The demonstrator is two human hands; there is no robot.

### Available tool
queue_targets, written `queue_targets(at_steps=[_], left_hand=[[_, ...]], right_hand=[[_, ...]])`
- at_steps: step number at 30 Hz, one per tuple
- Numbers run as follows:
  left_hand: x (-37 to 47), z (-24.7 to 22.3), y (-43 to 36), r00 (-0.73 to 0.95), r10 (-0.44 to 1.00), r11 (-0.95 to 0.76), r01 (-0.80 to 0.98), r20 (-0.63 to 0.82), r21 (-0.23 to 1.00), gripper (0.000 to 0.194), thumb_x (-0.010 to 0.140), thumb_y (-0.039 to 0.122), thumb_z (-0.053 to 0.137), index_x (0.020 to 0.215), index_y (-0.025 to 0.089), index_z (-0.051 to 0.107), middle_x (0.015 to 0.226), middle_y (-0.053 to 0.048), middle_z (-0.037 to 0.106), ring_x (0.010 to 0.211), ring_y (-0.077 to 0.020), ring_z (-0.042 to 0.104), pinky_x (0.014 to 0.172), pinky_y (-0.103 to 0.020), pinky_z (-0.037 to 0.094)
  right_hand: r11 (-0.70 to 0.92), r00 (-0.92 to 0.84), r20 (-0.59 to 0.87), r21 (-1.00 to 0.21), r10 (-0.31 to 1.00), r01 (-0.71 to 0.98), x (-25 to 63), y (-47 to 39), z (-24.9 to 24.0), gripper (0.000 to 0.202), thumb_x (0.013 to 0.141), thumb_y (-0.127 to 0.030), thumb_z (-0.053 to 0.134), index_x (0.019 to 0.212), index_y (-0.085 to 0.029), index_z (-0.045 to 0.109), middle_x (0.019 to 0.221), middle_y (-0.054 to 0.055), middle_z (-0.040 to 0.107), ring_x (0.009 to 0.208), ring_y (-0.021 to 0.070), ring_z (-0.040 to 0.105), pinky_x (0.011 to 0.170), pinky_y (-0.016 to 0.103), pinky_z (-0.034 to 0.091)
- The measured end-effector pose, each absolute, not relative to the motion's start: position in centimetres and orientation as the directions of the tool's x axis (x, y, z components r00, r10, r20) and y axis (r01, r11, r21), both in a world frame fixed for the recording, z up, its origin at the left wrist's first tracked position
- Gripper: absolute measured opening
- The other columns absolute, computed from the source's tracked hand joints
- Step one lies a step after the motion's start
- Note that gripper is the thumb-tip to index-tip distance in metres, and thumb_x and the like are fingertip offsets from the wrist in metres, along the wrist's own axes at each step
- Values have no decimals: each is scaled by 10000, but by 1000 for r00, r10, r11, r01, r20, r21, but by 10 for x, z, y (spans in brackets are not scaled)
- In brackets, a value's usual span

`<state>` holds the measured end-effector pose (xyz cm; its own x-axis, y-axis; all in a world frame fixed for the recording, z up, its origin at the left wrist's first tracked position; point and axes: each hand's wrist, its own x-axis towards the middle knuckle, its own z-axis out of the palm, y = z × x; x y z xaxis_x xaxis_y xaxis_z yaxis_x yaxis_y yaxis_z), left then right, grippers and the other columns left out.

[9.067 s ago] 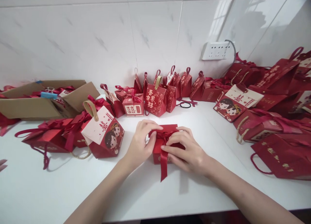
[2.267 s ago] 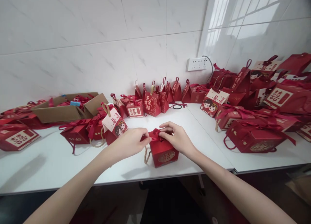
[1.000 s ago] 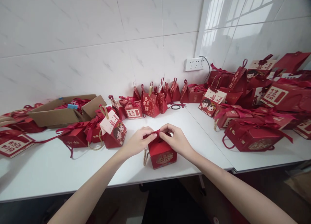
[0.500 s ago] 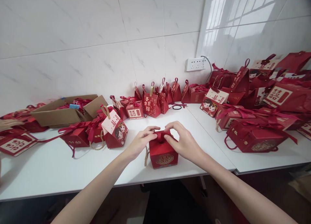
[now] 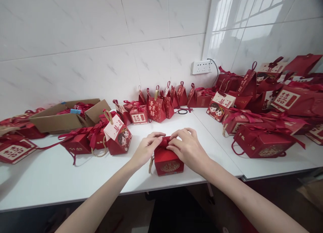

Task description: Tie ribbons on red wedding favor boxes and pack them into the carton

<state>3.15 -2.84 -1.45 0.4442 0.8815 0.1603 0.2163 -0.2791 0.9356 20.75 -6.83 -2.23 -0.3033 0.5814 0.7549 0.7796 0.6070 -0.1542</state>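
A red gift box [image 5: 168,162] with a gold round emblem on its front stands near the table's front edge, a tan rope handle [image 5: 150,164] hanging at its left side. On its top lies a red ribbon [image 5: 165,142], partly covered by fingers. My left hand [image 5: 148,146] pinches at the ribbon from the left, thumb and fingers closed together. From the right, my right hand [image 5: 188,148] bends over the box top, its fingers closed at the ribbon. Exactly how much ribbon each hand grips is hidden.
A cardboard carton [image 5: 55,122] of red ribbons stands at left, near a co-worker's hand at the edge. Triangular red boxes [image 5: 155,109] line the wall. More red boxes [image 5: 267,142] pile up at right. A black ring [image 5: 182,111] lies behind my box. A power strip [image 5: 202,67] is on the wall.
My right hand has turned further over the box top, its fingers now bunched at the ribbon. My left hand stays nearly in place. The view has shifted slightly.
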Motion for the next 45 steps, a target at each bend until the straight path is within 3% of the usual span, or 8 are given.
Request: queue_targets(at_steps=[11,17,22,25,28,31,36,45], left_hand=[[12,-14,-44,385,770,-627,605,509,492,277,896,317,471,761,218,691,988,-50,613,961,-213,545,869,-373,378],[4,-19,-55,438,567,-726,665,698,173,233,887,304,521,727,215,666,891,-45,589,869,-195,513,766,-345,296],[-3,-24,-60,478,525,-719,692,704,66,258,884,337,518,705,222,664,842,-55,596,816,-198,512,708,-344,256],[-2,-26,-63,457,560,-710,695,691,116,237,875,330,523,709,223,654,841,-51,599,802,-195,517,722,-345,263],[2,-23,-68,419,630,-698,674,654,241,166,852,302,532,758,207,629,843,-47,578,809,-190,535,757,-341,308],[9,-17,-74,359,777,-601,670,518,436,150,804,340,563,780,196,597,767,-26,552,717,-170,530,695,-307,378],[15,-12,-78,297,941,-318,620,160,717,209,836,394,494,758,207,548,567,37,537,509,-116,481,490,-230,354],[21,-12,-76,287,948,20,375,-137,927,283,831,435,483,676,202,443,434,64,515,353,-94,499,321,-165,278]], right_hand=[[566,-510,753,225,415,793,227,-79,-14,351,908,-9,320,824,-141,634,825,66,647,799,156,548,930,415,279],[581,-584,721,310,373,753,239,-82,-11,329,907,-15,330,817,-160,612,812,43,652,803,150,554,940,403,262],[589,-633,630,324,450,740,253,-82,-12,364,904,-4,305,846,-209,600,853,19,658,849,139,571,960,395,223],[631,-555,663,158,502,760,257,-81,-15,281,926,-84,357,900,-210,608,898,43,653,842,156,585,951,436,240],[596,-362,677,-141,641,791,254,-82,-14,186,926,-267,455,880,-182,614,880,71,622,804,179,574,856,418,337],[429,-210,492,-388,845,816,247,-85,-7,361,936,-352,401,668,-175,566,741,61,578,729,186,557,699,348,386],[226,-137,218,-471,966,853,237,-91,3,456,891,-491,417,556,-194,505,663,55,563,590,182,526,611,338,386],[245,-171,176,-638,969,730,237,-86,-4,204,842,-358,508,727,-200,567,750,40,622,644,171,576,576,290,419]])
